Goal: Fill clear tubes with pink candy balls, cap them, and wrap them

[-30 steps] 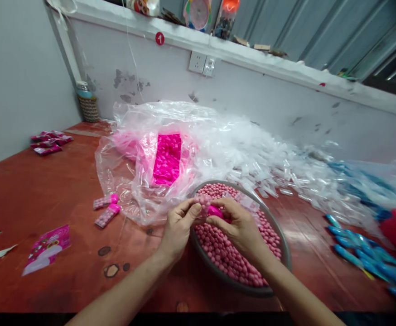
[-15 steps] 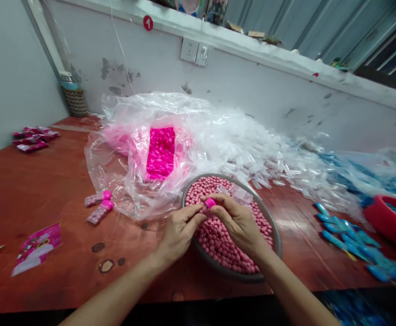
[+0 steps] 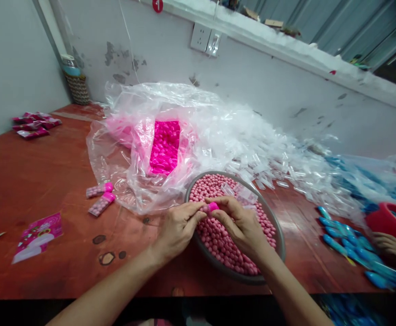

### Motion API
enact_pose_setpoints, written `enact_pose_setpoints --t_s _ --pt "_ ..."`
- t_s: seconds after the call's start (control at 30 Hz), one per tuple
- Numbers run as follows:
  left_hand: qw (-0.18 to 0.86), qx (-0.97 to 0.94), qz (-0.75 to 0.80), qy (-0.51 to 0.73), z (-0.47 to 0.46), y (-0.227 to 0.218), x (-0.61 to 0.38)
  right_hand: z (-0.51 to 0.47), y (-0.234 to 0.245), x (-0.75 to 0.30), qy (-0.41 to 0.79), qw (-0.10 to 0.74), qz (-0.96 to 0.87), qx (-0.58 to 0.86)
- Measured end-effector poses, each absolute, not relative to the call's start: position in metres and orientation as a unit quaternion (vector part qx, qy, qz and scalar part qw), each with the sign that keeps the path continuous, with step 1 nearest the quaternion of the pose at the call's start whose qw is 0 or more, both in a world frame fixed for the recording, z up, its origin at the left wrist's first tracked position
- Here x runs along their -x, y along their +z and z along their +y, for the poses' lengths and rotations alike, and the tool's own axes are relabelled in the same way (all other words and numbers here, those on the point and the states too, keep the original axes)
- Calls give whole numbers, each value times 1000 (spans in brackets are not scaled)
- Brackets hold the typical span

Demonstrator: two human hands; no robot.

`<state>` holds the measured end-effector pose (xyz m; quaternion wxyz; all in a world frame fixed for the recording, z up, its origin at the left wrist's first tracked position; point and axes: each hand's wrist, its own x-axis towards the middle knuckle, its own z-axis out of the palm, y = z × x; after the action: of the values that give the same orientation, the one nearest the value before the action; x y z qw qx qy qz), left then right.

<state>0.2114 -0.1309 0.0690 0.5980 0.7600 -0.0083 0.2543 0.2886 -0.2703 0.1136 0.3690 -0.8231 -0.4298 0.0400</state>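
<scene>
My left hand (image 3: 177,228) pinches the clear body of a small plastic candy box with a bright pink cap (image 3: 213,207). On the cap side, the fingers of my right hand (image 3: 243,226) are closed around it. Both hands are over a grey bowl (image 3: 281,244) full of round pink candies (image 3: 214,242). Several clear boxes (image 3: 247,194) lie on top of the candies. Left of the bowl, two capped boxes holding pink candies (image 3: 102,204) rest on the table. My fingers hide much of the box between them.
Behind the bowl, a clear bag (image 3: 123,181) holds pink caps (image 3: 165,149), beside a heap of clear boxes (image 3: 245,140). At right are blue packets (image 3: 350,240), a red bowl (image 3: 376,222) and another person's hand (image 3: 390,246). A printed pink card (image 3: 41,233) lies left.
Another person's hand has appeared by the red bowl at the right. The view has shifted slightly. My hands keep almost the same grip on the box.
</scene>
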Motion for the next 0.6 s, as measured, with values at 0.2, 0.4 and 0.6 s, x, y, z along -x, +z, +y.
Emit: enact_pose_setpoints --t_s 0.2,0.4,0.6 --pt "568 -784 -45 247 -123 72 -210 -271 112 -290 69 361 -452 812" --pt "496 -820 -105 267 -117 71 -213 -278 114 -293 40 290 -504 812" --pt "460 -837 -110 276 -124 64 -213 -275 128 -294 3 159 -578 800"
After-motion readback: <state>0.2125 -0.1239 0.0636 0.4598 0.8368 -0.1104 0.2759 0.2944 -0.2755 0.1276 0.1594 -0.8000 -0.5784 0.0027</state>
